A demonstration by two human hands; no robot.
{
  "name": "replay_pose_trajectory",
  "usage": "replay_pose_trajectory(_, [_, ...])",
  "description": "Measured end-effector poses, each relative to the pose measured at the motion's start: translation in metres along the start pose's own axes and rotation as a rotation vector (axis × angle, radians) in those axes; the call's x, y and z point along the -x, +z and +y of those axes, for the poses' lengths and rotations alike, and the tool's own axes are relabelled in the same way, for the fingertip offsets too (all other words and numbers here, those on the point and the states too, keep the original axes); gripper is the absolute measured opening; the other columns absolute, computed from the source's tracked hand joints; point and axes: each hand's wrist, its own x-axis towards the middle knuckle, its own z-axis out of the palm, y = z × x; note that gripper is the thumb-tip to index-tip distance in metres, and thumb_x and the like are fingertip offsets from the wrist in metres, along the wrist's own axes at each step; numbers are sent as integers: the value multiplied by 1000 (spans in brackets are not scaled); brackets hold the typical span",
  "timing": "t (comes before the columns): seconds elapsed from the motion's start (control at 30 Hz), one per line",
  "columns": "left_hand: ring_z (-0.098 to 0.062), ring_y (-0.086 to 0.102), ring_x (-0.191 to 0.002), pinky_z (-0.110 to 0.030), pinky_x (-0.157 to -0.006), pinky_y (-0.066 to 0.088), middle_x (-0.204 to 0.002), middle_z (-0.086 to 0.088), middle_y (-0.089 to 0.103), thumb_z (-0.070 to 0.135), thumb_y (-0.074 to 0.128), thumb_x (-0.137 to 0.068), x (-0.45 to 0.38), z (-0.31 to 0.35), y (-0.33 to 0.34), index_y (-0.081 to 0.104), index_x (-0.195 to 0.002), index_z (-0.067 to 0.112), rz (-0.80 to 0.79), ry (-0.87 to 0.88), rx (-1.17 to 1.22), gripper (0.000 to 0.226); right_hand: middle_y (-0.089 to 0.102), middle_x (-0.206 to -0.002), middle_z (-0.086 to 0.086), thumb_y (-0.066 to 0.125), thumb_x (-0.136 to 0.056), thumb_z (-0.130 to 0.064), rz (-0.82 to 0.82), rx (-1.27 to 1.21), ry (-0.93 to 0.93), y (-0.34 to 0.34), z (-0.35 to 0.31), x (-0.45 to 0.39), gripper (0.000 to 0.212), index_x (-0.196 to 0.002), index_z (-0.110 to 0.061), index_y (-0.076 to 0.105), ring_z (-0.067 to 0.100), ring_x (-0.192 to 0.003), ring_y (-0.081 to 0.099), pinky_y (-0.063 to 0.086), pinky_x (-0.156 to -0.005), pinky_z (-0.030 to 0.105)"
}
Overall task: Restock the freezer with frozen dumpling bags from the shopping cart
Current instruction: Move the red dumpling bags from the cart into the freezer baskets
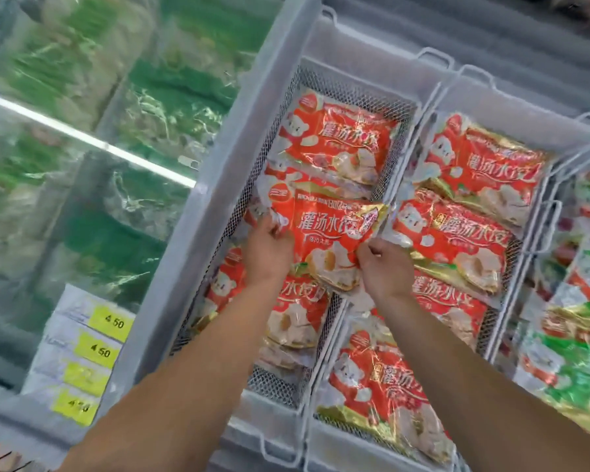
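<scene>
Together the two hands hold one red, glossy plastic dumpling bag [324, 233] with white lettering: the left hand [268, 248] pinches its left edge, the right hand [382, 264] grips its lower right corner. It lies over the white wire-mesh basket [338, 86] in the open chest freezer [252, 107], on top of more bags of the same kind [334, 141]. Beside it, a second basket [539, 229] holds matching red bags [481, 165], and yellow price labels [97, 352] sit on the freezer's left rim.

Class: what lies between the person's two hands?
In the head view, the red dumpling bag spans between the left hand and right hand; both grip it.
</scene>
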Motion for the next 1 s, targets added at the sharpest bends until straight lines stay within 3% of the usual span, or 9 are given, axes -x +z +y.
replay_pose_trajectory(0.07, [-11, 68, -85, -30, -79, 58, -99, 12, 71, 15, 64, -84, -19, -13, 6, 62, -108, 26, -6, 26, -32, 27, 59, -65, -4, 54, -95, -17, -17, 27, -36, 14, -10, -16, 26, -71, -18, 64, 11, -58, 51, 33, -52, 24])
replay_pose_trajectory(0.13, [-12, 68, -90, -39, -81, 59, -102, 12, 71, 16, 65, -81, -34, -28, 9, 59, -110, 32, -14, 32, -92, 34, 61, -70, -3, 55, -95, -15, -56, 99, -66, 28, -16, -28, 23, -75, -17, 67, 14, -65, 53, 30, -55, 30])
replay_pose_trajectory(0.3, [-18, 66, -104, -50, -90, 54, -114, 12, 66, 46, 72, -77, -58, -53, 14, 40, -135, 42, -70, 55, -250, 66, 71, -88, 10, 52, -91, -9, -84, 328, -98, 59, -9, -53, 20, -85, -8, 70, 29, -82, 65, 36, -60, 28])
replay_pose_trajectory(0.4, [-19, 68, -101, -55, -91, 53, -115, 13, 67, 41, 68, -83, -58, -58, 9, 36, -139, 44, -61, 52, -365, 65, 72, -91, 16, 50, -89, -9, -155, 442, -81, 66, -4, -55, 21, -88, -5, 71, 35, -84, 66, 48, -65, 31])
replay_pose_trajectory(0.63, [-21, 66, -104, -57, -88, 53, -123, 11, 63, 31, 68, -81, -34, -84, -2, 35, -138, 44, -34, 41, -409, 67, 71, -92, 16, 51, -90, -7, -284, 574, -45, 65, 5, -33, 19, -73, -10, 57, 34, -84, 65, 38, -63, 27])
replay_pose_trajectory(0.73, [-32, 46, -131, -60, -108, 36, -142, -4, 48, 25, 70, -82, -28, -80, -2, 21, -150, 38, 17, -7, -464, 85, 69, -101, 14, 56, -90, -11, -269, 595, -33, 60, 1, -33, 11, -98, -5, 60, 33, -94, 66, 43, -67, 30])
replay_pose_trajectory(0.8, [-37, 21, -146, -58, -118, 17, -157, -9, 26, 22, 68, -85, -21, -71, -1, 14, -154, 36, 34, 11, -568, 88, 60, -120, 17, 62, -87, -9, -276, 600, -41, 58, -4, -25, 52, -134, -1, 41, 35, -105, 63, 47, -75, 34])
replay_pose_trajectory(0.87, [-38, 11, -148, -61, -119, 9, -162, -8, 18, 25, 59, -91, -15, -68, 2, 22, -154, 33, -27, 108, -668, 73, 42, -138, 14, 69, -82, -11, -292, 716, -131, 52, -7, -14, 79, -147, -6, 24, 34, -117, 54, 49, -86, 39])
replay_pose_trajectory(1.0, [-34, 10, -151, -65, -118, 7, -165, -5, 15, 39, 42, -99, -16, -79, 4, 19, -154, 35, -179, 154, -764, 60, 43, -145, 4, 58, -86, -29, -551, 1280, -367, 55, -2, 2, 66, -147, -19, 36, 36, -140, 26, 15, -117, 53])
